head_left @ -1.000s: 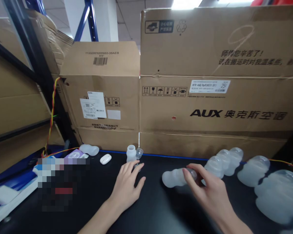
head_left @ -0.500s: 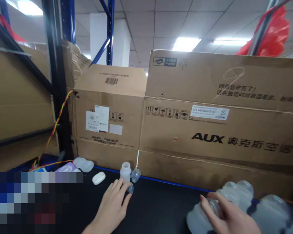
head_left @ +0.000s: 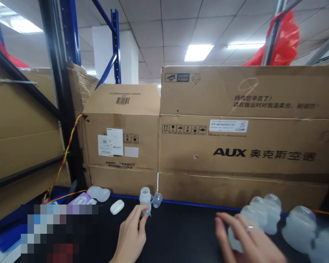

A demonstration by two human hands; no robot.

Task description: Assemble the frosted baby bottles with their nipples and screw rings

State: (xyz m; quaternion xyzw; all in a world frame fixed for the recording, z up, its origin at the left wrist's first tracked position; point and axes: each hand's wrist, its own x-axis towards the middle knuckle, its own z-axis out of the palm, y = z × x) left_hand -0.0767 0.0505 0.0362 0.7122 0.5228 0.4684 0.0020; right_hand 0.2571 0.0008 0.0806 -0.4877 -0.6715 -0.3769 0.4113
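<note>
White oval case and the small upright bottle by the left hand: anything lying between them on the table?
Nothing; the head view shows bare black table between the white oval case and the small bottle, which the left hand reaches with its fingertips.

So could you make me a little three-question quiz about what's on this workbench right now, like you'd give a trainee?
1. True or false: the left hand touches the small white bottle.
2. What is the right hand nearest to?
A) the frosted bottles
B) the white oval case
C) the cardboard boxes
3. What colour is the tabletop?

Key:
1. True; its fingertips rest at the bottle's base.
2. A.
3. Black.
</note>
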